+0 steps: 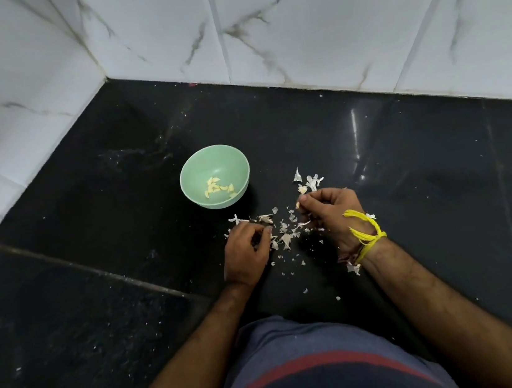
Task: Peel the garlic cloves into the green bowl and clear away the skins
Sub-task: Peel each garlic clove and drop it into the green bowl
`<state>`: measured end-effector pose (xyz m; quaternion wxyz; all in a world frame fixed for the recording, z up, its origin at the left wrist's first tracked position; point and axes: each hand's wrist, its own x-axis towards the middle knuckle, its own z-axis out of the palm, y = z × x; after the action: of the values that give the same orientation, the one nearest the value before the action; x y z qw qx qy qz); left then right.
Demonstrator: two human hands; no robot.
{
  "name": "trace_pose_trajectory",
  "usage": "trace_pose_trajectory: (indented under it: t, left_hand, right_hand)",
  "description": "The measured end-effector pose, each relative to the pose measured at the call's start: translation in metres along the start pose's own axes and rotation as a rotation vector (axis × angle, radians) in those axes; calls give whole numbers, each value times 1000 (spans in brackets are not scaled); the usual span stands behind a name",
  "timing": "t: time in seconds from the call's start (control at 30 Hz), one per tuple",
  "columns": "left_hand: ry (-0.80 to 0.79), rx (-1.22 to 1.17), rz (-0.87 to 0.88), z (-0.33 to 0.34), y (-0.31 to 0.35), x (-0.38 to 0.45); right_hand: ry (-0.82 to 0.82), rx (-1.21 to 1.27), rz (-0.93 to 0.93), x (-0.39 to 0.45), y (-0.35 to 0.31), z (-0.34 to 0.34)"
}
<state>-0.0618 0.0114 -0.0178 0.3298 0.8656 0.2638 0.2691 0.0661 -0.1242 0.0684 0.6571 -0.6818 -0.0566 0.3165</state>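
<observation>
A green bowl (pixel 190 173) stands on the black counter and holds several peeled garlic cloves (pixel 218 188). Right of and nearer than the bowl, papery white skins (pixel 284 237) lie scattered between my hands, with a larger clump (pixel 310 181) farther back. My right hand (pixel 332 213), with a yellow thread at the wrist, pinches a small garlic clove (pixel 298 204) at its fingertips. My left hand (pixel 246 250) rests on the counter with its fingers curled down at the skins; whether it holds anything is hidden.
The black stone counter (pixel 408 173) runs into a corner of white marble-patterned wall tiles (pixel 290 20) behind and to the left. A seam crosses the counter at the left (pixel 95 270). Small skin flakes (pixel 354 268) lie near my right wrist.
</observation>
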Motion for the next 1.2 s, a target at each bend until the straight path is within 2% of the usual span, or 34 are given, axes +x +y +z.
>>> trace_pose_trajectory:
  t: [0.13, 0.37, 0.57, 0.7, 0.9, 1.2]
  left_hand:
    - [-1, 50, 48, 4, -4, 0]
    - [19, 76, 102, 8, -12, 0]
    - [32, 81, 124, 9, -12, 3]
    - [16, 86, 128, 9, -13, 3]
    - [15, 102, 131, 8, -13, 3]
    - [39, 212, 122, 5, -9, 1]
  right_hand:
    - [-62, -87, -106, 19, -21, 27]
    - [-125, -472, -366, 72, -41, 106]
    - [-235, -719, -428, 104, -43, 142]
    - [-198, -723, -481, 107, -49, 138]
    - [-82, -557, -441, 100, -53, 113]
    - [20, -454, -247, 50, -9, 47]
